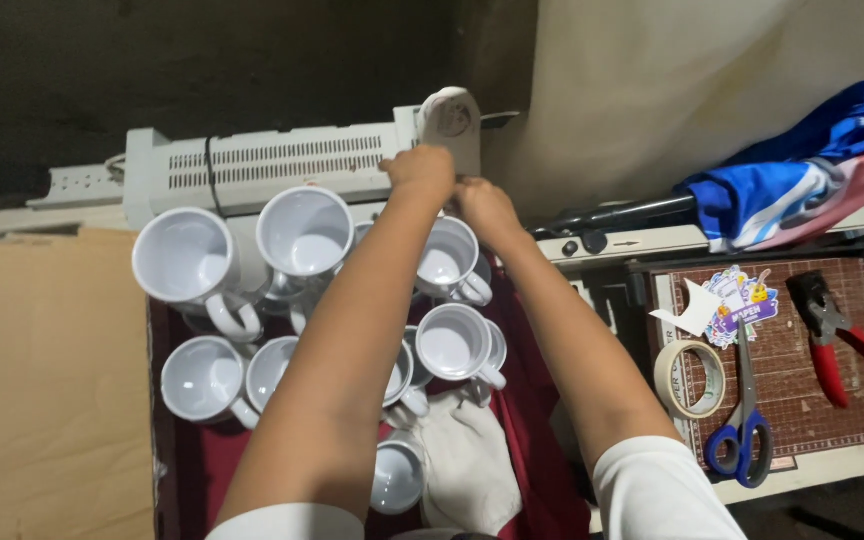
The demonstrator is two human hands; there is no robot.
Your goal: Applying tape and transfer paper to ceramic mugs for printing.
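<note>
Head view, left hand: the left hand (418, 172) reaches over the mugs to the far edge of the work surface, fingers curled shut against the right end of the long white slotted machine (252, 170); what it grips, if anything, cannot be told.
Head view, right hand: the right hand (482, 205) sits just beside the left, touching it, fingers bent down and closed; its hold is hidden.
Head view, white piece: a rounded white part (449, 118) stands at the machine's right end, just beyond both hands.
Head view, mugs: a cluster of glossy white ceramic mugs (184, 256) stands upright on a dark red cloth (527, 420) below the forearms.
Head view, glove: a white fabric glove (467, 465) lies on the cloth at the near edge.
Head view, right side: a brown gridded cutting mat (812, 400) carries blue-handled scissors (742, 435), a roll of pale tape (690, 378), red-handled pliers (832, 335) and colourful stickers (742, 300).
Head view, left side: a flat brown cardboard sheet (42, 390).
</note>
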